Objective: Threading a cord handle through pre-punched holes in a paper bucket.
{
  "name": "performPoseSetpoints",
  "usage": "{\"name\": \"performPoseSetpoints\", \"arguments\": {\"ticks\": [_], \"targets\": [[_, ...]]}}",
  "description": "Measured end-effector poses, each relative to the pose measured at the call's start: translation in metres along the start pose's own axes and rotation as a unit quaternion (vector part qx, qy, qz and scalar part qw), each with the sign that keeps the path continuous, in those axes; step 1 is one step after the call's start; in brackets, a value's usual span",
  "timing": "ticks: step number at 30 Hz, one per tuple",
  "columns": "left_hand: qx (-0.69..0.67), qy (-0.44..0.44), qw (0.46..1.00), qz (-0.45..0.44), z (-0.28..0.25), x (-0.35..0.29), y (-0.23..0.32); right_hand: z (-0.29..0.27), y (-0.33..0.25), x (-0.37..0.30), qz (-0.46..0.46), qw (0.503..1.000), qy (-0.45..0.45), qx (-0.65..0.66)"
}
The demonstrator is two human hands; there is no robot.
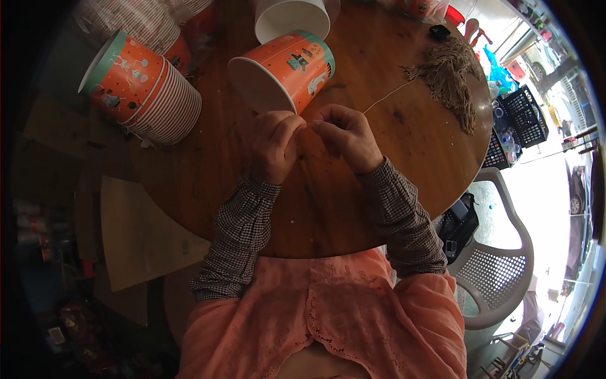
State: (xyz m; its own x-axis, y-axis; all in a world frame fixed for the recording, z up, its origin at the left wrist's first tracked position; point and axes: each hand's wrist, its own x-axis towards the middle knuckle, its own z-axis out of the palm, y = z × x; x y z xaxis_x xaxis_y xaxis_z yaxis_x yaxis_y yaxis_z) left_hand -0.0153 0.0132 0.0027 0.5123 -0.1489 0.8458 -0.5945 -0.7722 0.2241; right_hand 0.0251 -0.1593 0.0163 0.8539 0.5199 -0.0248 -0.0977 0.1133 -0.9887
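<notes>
My left hand (276,145) is closed in a pinch just below the rim of an orange paper bucket (303,66); what its fingertips hold is too small to make out. Fingertip to fingertip beside it, my right hand (347,139) pinches a thin beige string (386,98). The string runs right to a loose bundle of strings (451,79) on the table. The bucket lies on its side, its white open mouth turned toward lower left, with printed figures and a green band at its base end.
Nested orange buckets (145,88) lean at the left of the round wooden table (341,215). A white bucket (293,22) lies behind, its opening facing me. Plastic-wrapped buckets (126,19) stand at back left. A grey plastic chair (499,271) and black crates (524,117) are at right.
</notes>
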Motion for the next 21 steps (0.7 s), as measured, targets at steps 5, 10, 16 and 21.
{"name": "performPoseSetpoints", "arguments": {"ticks": [5,10,16,21], "targets": [[-0.103,0.038,0.985,-0.132,0.008,-0.006,-0.002,-0.006,0.003,0.003,-0.019,0.998,0.043,0.030],[-0.020,-0.090,0.975,-0.204,0.019,-0.020,-0.022,-0.015,0.011,0.010,-0.033,0.993,0.104,0.038],[-0.101,-0.132,0.939,-0.301,0.024,-0.027,-0.027,-0.007,0.021,0.012,-0.082,0.990,0.093,0.065],[-0.173,-0.057,0.943,-0.280,0.018,-0.016,-0.013,0.008,0.032,0.012,-0.237,0.956,0.142,-0.102]]}}
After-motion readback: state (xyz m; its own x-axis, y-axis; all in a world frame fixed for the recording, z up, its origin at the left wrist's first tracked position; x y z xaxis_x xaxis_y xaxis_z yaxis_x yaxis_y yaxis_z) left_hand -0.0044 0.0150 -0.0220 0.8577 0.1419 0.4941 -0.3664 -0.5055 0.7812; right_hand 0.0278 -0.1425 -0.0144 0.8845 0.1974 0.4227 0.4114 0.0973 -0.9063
